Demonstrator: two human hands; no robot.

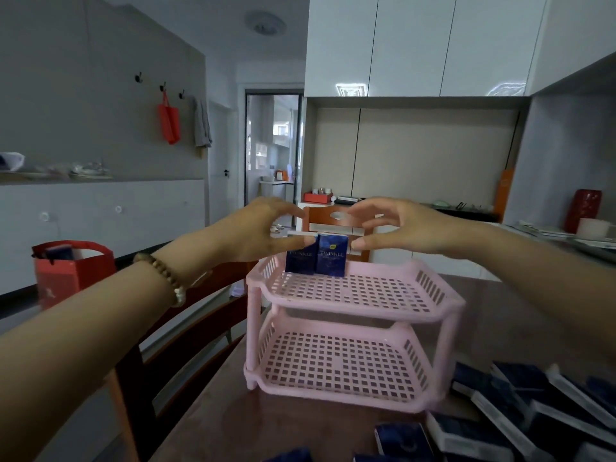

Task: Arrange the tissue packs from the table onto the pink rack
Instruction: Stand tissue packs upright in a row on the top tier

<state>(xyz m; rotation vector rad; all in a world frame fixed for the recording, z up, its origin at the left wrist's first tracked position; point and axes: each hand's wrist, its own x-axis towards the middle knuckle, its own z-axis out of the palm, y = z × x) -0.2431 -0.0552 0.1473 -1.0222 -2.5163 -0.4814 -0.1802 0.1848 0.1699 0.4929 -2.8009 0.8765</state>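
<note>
Two dark blue rectangular tissue packs (316,258) stand upright, side by side, at the far left corner of the top shelf of the pink perforated plastic two-tier rack (366,295). The left hand (263,228) and right hand (403,225) hover on either side of them, fingers loosely arched and gripping nothing. The left thumb tip is at the packs' top edge. Other loose blue packs (533,411) lie near right on the brown wooden table (233,428).
</note>
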